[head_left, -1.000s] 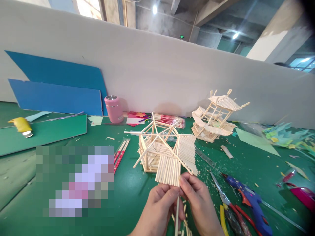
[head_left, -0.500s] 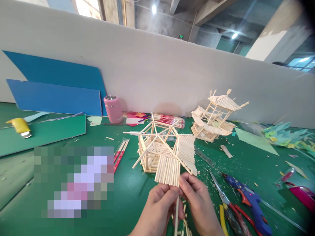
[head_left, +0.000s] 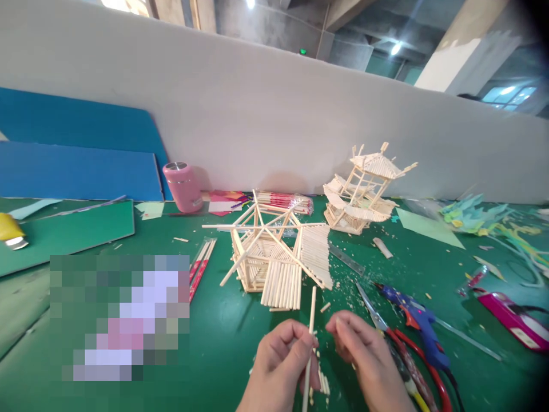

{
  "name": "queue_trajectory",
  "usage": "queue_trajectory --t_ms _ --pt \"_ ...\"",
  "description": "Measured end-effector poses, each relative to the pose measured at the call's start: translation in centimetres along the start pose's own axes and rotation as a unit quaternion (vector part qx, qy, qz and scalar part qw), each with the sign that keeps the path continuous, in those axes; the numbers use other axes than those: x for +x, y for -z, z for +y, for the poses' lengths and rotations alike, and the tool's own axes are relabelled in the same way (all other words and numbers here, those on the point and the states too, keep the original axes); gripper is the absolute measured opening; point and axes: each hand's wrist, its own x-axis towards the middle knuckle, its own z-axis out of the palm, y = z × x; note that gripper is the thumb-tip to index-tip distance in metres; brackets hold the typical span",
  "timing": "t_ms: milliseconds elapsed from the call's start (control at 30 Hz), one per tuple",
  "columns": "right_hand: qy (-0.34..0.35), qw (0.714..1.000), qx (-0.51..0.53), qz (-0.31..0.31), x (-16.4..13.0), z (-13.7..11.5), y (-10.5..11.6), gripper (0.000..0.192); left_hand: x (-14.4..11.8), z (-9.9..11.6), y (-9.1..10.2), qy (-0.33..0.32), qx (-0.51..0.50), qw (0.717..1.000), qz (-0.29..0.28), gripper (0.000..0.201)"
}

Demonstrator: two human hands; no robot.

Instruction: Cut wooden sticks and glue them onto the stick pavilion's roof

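Left hand [head_left: 281, 357] pinching thin pale wooden stick [head_left: 310, 337] upright for alignment; right hand [head_left: 364, 357] loosely curled, holding nothing, at 3 o'clock; unfinished stick-built pavilion model [head_left: 274, 254] at 12 on green desk [head_left: 223, 337].

- I see a pale wooden stick [head_left: 309, 337] and pale stick house [head_left: 274, 257].
- Green table [head_left: 231, 332], pink cup [head_left: 183, 186], blue boards [head_left: 77, 154].
- Blue glue gun [head_left: 414, 320]; red-handled scissors [head_left: 398, 343].
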Motion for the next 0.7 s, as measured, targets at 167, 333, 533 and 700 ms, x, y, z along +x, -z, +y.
queue_trajectory --t_ms 167,333,533,700 --pt "-0.044 0.965 -0.195 0.169 -2.6 3.9 6.9 0.031 -1.0 0.0 -0.9 -0.032 0.148 0.988 -0.045 0.029" --pt "-0.007 0.918 -0.346 0.193 -4.4 8.2 11.4 0.033 -0.8 -0.6 -0.2 -0.222 0.387 0.890 -0.096 0.023" --pt "-0.060 0.887 -0.442 0.122 -4.0 8.6 11.5 0.047 -0.4 -0.7 0.6 -0.265 0.464 0.832 -0.149 0.026" --pt "-0.125 0.852 -0.488 0.138 -3.6 8.2 11.3 0.046 -0.6 -0.3 0.3 -0.258 0.425 0.859 -0.122 0.025"
